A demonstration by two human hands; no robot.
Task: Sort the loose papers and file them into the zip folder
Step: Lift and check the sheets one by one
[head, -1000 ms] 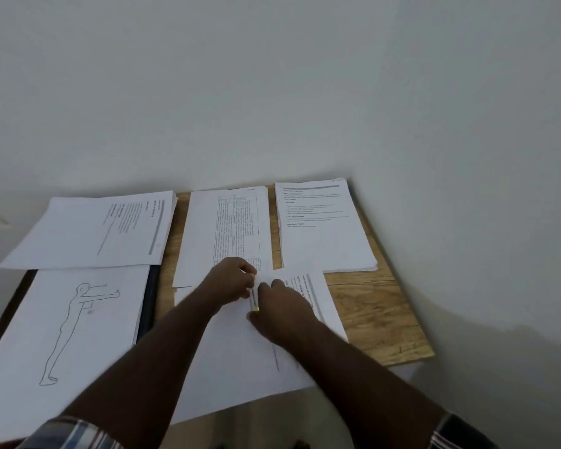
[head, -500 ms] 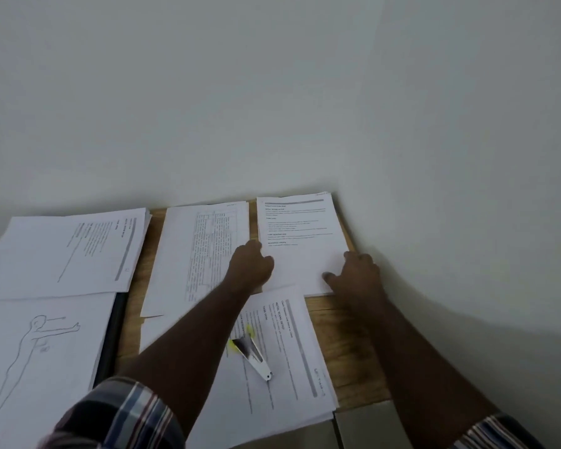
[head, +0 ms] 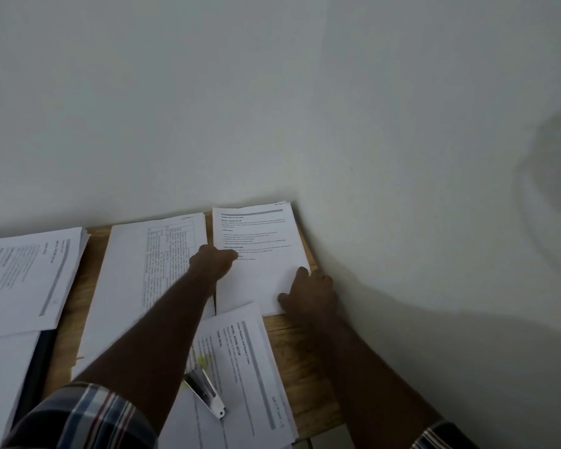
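both hands slid onto far-right paper stack (head: 259, 254), left hand (head: 212, 260) and right hand (head: 308, 294) flat, grip open

A desk corner in an office or study room — a small wooden table (head: 300, 361) pushed against bare white walls (head: 272, 92), printed paper stacks (head: 30, 277) across the frame's lower left.

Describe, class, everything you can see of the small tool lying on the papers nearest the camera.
The staple remover is a small folding tool with shiny metal jaws and a white end, a yellow part showing at its far end. It lies flat and slanted on the nearest printed sheet, partly under the left forearm. Neither hand touches it.
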